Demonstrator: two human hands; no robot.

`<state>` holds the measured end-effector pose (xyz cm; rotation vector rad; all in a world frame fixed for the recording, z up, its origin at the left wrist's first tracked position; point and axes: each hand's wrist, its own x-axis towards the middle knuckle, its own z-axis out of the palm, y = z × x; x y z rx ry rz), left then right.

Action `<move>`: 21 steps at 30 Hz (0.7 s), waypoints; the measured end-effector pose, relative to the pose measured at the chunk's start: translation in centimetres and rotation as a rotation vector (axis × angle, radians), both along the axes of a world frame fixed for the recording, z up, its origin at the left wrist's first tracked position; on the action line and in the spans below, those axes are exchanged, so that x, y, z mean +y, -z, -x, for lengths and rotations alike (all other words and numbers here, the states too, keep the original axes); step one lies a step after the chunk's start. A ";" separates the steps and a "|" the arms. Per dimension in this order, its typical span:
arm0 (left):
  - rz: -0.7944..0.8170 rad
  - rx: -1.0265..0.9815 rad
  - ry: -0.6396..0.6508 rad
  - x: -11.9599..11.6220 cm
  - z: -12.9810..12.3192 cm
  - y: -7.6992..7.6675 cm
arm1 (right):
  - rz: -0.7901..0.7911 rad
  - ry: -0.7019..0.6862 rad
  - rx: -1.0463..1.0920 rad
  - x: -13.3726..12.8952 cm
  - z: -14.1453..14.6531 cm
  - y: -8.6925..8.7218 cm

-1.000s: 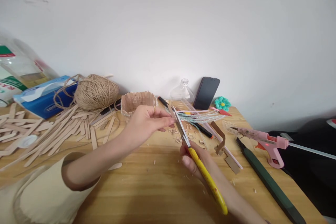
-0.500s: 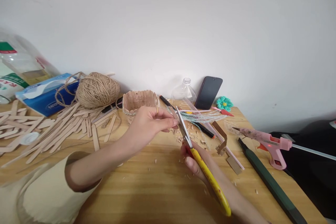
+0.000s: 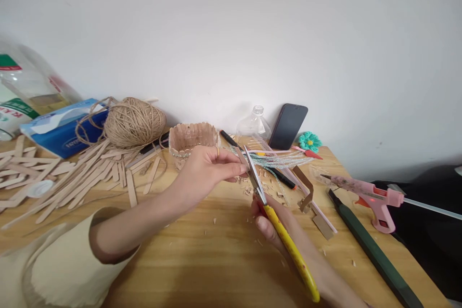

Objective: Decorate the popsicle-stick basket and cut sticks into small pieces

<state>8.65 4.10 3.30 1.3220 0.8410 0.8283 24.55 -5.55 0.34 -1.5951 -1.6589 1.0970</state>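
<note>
Partly behind left fingers (image 3: 234, 170), wooden strip (image 3: 241, 155)

You have even, moderate indoor lighting, brightest on the wall (image 3: 231, 57); soft shadows darken the near surface (image 3: 202, 269).

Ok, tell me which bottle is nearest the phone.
The clear bottle just left of the phone; the other bottles are far left, by the blue pack.

box (image 3: 193, 138) left of scissors (image 3: 288, 245)
</note>
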 end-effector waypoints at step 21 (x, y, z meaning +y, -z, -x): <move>-0.065 0.103 0.045 0.3 0.6 -0.1 | 0.033 -0.017 -0.048 -0.1 -0.1 -0.3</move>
